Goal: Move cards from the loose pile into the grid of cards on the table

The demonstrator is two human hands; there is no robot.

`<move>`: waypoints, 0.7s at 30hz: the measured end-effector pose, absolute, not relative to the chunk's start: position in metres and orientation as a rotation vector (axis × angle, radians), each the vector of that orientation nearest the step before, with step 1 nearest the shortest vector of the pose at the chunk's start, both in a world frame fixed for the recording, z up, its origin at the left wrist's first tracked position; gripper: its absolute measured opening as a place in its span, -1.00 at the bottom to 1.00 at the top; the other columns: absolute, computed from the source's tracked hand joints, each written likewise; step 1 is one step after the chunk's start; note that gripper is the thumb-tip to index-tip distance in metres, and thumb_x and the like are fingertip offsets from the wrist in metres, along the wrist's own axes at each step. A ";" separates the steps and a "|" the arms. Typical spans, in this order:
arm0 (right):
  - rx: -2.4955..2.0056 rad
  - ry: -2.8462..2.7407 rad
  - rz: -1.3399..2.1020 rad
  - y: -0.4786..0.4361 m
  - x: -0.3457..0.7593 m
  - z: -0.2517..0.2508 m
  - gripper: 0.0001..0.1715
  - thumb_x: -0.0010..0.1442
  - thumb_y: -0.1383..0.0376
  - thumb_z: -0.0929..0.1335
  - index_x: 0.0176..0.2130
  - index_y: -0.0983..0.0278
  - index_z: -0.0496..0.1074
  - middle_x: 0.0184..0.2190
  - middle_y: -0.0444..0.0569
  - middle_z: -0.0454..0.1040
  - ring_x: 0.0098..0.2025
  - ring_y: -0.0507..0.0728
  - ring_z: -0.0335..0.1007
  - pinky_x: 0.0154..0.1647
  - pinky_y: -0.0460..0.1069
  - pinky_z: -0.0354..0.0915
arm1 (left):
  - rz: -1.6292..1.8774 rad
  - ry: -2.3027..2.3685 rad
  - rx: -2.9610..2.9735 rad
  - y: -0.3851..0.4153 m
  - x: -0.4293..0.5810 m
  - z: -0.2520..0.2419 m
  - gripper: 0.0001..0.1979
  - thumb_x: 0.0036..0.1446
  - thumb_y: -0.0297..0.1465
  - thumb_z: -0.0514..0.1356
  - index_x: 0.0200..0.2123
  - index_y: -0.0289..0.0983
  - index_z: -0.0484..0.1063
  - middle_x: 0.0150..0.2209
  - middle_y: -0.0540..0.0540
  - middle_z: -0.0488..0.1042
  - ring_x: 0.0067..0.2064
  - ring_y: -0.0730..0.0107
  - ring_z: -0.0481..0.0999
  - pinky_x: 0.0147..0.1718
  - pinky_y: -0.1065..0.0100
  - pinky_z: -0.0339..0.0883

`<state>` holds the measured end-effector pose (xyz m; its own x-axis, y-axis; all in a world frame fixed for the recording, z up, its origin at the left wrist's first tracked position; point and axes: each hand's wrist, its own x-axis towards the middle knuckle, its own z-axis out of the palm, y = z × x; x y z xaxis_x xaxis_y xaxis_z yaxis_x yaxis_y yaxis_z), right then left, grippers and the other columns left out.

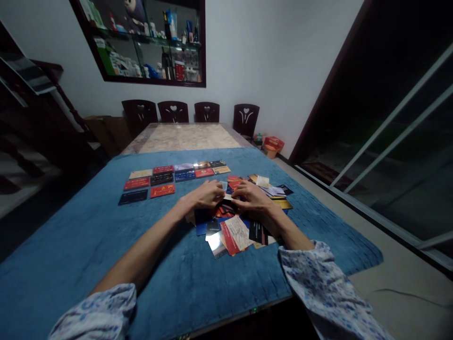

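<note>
Cards in a loose pile lie on the blue cloth under your left hand and right hand, fingers curled; whether either pinches a card, I cannot tell. Press sideways and the glossy, overlapping ones may skid into the neat rows far left.

Left sleeve, right sleeve: pale fabric, small blue floral print. Left hand, right hand and forearms bare.

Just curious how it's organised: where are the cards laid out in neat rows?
In the head view, the rows of cards lie on the blue cloth, left of centre, just beyond the left hand and the loose pile.
</note>
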<state>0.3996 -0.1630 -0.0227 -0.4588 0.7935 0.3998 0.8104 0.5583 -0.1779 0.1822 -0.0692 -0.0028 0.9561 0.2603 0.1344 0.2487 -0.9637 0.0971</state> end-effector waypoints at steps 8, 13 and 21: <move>-1.312 -2.235 -0.126 -0.163 0.403 -0.023 -0.69 0.34 0.28 0.28 -0.35 0.23 0.57 -0.40 0.01 0.56 -0.24 0.15 0.35 -0.09 0.06 0.26 | 0.425 0.409 3.064 -0.066 0.185 -0.003 -0.74 0.14 -0.61 0.09 -0.25 -0.28 0.54 -0.26 -0.14 0.53 -0.19 0.28 0.46 -0.14 0.27 0.27; -1.341 -2.118 -0.131 -0.157 0.406 -0.031 -0.73 0.35 0.28 0.28 -0.18 0.20 0.59 -0.25 0.04 0.60 -0.15 0.17 0.37 -0.10 0.06 0.29 | 0.619 0.459 2.991 -0.065 0.186 -0.004 -0.73 0.19 -0.59 0.05 -0.23 -0.30 0.55 -0.26 -0.17 0.53 -0.19 0.27 0.48 -0.15 0.27 0.34; -1.378 -2.048 -0.027 -0.156 0.405 -0.035 -0.63 0.29 0.37 0.28 0.03 0.22 0.53 -0.13 0.08 0.57 -0.10 0.19 0.37 -0.06 0.09 0.31 | 0.760 0.479 2.684 -0.060 0.186 -0.012 -0.71 0.14 -0.59 0.11 -0.12 -0.31 0.53 -0.14 -0.14 0.59 -0.10 0.29 0.54 -0.06 0.29 0.40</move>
